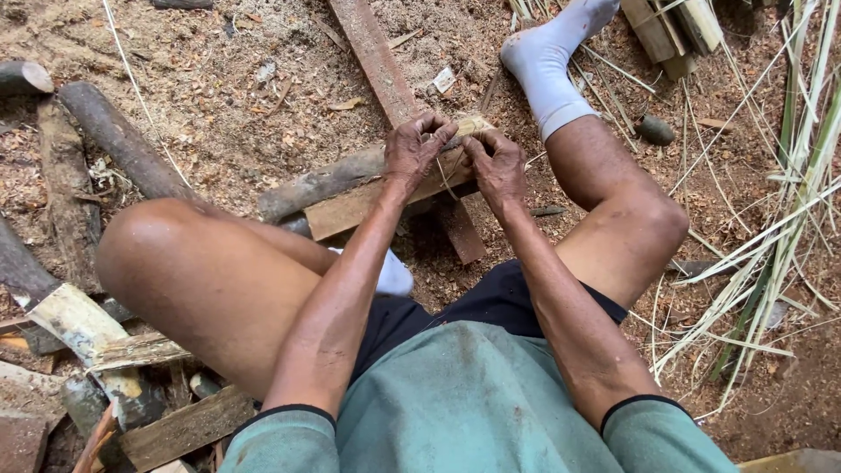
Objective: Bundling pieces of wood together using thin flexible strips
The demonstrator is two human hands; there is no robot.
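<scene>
Both hands pinch a thin pale bamboo strip (469,127). The left hand (414,149) and right hand (498,166) each have a closed grip on it, above a wooden plank (350,210).

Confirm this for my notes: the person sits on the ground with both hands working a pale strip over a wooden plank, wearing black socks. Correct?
Not quite. The head view shows the sock is white, not black. The rest holds: the left hand and right hand work a pale strip over the wooden plank, seated on the ground.
</scene>
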